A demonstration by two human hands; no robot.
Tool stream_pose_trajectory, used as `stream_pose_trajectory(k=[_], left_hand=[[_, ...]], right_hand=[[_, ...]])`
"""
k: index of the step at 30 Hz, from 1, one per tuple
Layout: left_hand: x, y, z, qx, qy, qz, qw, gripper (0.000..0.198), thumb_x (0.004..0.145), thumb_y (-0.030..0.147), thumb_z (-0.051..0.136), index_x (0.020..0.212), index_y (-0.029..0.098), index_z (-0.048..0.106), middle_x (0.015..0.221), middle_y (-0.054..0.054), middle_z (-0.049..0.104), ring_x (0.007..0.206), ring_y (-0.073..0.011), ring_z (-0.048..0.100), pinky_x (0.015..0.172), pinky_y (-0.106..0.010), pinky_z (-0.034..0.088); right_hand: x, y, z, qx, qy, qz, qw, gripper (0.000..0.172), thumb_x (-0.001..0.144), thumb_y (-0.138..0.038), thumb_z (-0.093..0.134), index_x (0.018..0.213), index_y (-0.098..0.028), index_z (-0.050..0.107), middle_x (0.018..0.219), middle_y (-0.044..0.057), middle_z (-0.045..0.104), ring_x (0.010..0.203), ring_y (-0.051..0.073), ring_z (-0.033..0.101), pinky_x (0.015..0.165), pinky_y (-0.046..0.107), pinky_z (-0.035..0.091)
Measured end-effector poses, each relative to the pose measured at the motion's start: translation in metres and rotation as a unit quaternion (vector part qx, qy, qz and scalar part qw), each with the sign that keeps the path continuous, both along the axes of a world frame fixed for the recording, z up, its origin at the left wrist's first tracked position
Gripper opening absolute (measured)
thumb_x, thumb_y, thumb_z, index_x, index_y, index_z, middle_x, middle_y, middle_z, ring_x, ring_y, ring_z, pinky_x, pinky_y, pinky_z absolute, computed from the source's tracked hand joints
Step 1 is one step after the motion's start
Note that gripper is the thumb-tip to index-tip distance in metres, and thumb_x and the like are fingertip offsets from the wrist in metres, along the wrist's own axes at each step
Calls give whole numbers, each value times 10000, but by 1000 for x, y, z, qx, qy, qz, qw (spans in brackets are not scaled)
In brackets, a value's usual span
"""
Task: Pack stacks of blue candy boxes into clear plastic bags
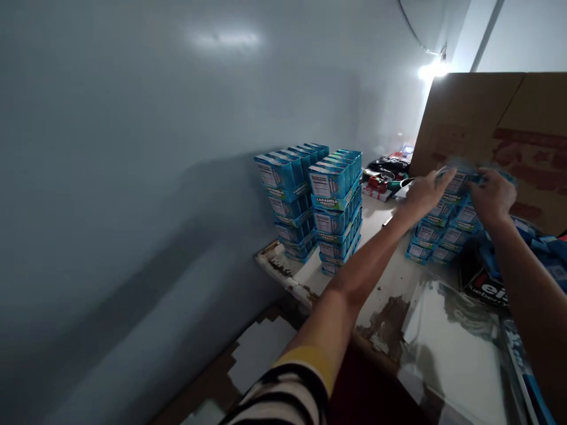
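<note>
At the right, both arms reach to the top of a stack of blue candy boxes [443,239] with "Caramelo Macizo" on their trays. My left hand [425,193] is closed at the left edge of the uppermost candy box [456,180], its index finger lying along the box. My right hand [494,192] grips the same box from the right, thumb and fingers bent. Motion blurs the fingertips and the top of that box. Two taller stacks of the same boxes, a left stack [287,206] and a nearer stack [334,218], stand beside the wall.
A large cardboard carton [487,112] rises behind the right stack. Clear plastic bags [456,348] lie on the worn white table [376,260] near its front edge. A black package [482,283] sits at the right. Dark and red items [385,174] lie near the wall [133,147].
</note>
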State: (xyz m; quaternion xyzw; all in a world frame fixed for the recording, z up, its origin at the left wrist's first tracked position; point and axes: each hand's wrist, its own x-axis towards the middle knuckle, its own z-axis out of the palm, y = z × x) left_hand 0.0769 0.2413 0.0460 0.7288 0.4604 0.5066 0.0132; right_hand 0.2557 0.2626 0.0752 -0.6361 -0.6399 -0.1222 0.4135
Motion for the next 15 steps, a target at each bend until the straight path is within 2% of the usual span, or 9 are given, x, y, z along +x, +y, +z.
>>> stream_pose_trajectory(k=[2, 3, 5, 6, 8, 10, 12, 15], left_hand=[[-33, -70, -28, 119, -27, 100, 987, 530, 1042, 513, 604, 1434, 157, 615, 1313, -181, 708, 1309, -284, 647, 1148, -453, 501], [-54, -102, -40, 180, -32, 171, 968, 564, 1014, 497, 657, 1475, 183, 576, 1354, -185, 673, 1368, -309, 597, 1205, -503, 451], [-96, -147, -54, 238, -78, 344, 905, 702, 946, 447, 764, 1530, 167, 493, 1431, -227, 587, 1444, -378, 503, 1256, -606, 360], [-116, -158, -56, 224, -99, 393, 886, 908, 865, 455, 855, 1583, 124, 409, 1494, -267, 521, 1476, -422, 453, 1268, -639, 327], [-147, -159, -51, 150, -134, 411, 889, 1279, 714, 455, 981, 1667, 81, 215, 1551, -313, 446, 1469, -471, 448, 1246, -652, 346], [-165, -142, -42, 58, -168, 376, 909, 1426, 686, 438, 1002, 1702, 112, 55, 1544, -302, 467, 1429, -472, 507, 1207, -658, 387], [-172, -122, -36, 5, -186, 350, 918, 1441, 704, 377, 997, 1706, 140, -12, 1514, -274, 523, 1401, -457, 550, 1188, -661, 404], [-168, -112, -25, 16, -154, 333, 930, 1397, 721, 299, 981, 1703, 126, 3, 1526, -248, 547, 1436, -427, 536, 1210, -615, 412]], right_hand=[[-2, -16, -11, 45, -12, 3, 999, 543, 934, -303, 739, 1465, -224, 658, 1358, 200, 726, 1206, 342, 672, 957, 459, 477], [-6, -23, -18, 71, -17, 28, 997, 536, 931, -317, 720, 1456, -224, 657, 1358, 192, 721, 1221, 344, 660, 972, 463, 480], [-22, -35, -37, 93, -13, 118, 989, 437, 917, -325, 677, 1332, -198, 728, 1281, 170, 744, 1178, 328, 668, 980, 456, 499], [-34, -41, -47, 85, 6, 169, 982, 377, 904, -331, 666, 1236, -184, 767, 1212, 156, 761, 1118, 312, 686, 964, 448, 518], [-65, -51, -64, 33, 83, 262, 961, 288, 872, -354, 681, 1063, -175, 801, 1068, 124, 780, 958, 270, 712, 868, 413, 562], [-100, -62, -76, -5, 195, 330, 924, 257, 863, -391, 711, 998, -187, 791, 969, 84, 783, 898, 233, 713, 876, 394, 571], [-133, -72, -81, -69, 287, 420, 858, 313, 892, -456, 716, 1057, -196, 769, 994, 68, 779, 943, 219, 718, 899, 380, 579], [-174, -82, -75, -242, 391, 500, 734, 512, 1015, -610, 578, 1328, -216, 671, 1113, 66, 760, 1043, 201, 712, 974, 389, 578]])
